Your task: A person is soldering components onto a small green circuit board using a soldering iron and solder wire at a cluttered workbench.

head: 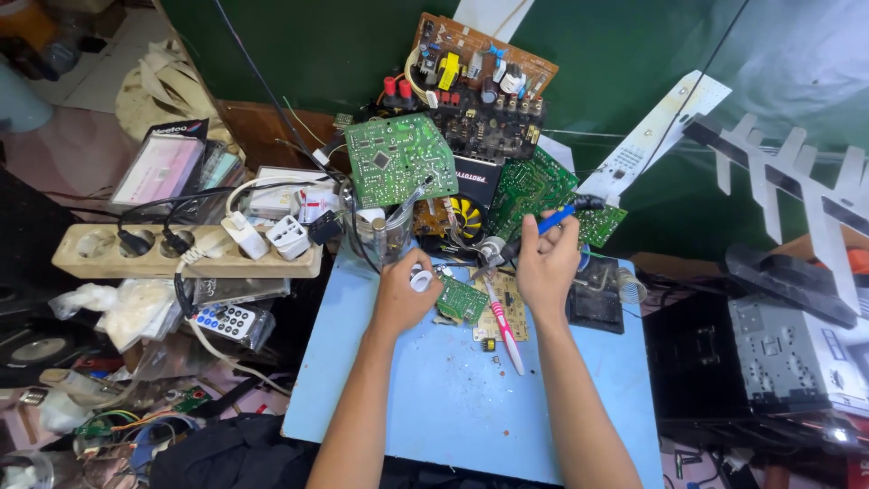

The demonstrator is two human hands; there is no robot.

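Note:
My left hand [405, 294] grips a small white spool [421, 280], likely solder wire, just left of a small green circuit board [463, 300] lying on the blue mat [453, 398]. My right hand [547, 263] is closed around a blue-handled soldering iron [554, 217], its tip pointing down-left toward the area above the small board. A yellowish board [501, 312] lies beside the green one, under a pink and white toothbrush [503, 330].
A heap of green and brown circuit boards [453, 136] rises behind the mat. A beige power strip [181, 254] with plugs and a remote control [226, 320] sit at left. A black holder [597, 299] and grey device [797, 353] stand at right. A clear cup [385, 231] is near my left hand.

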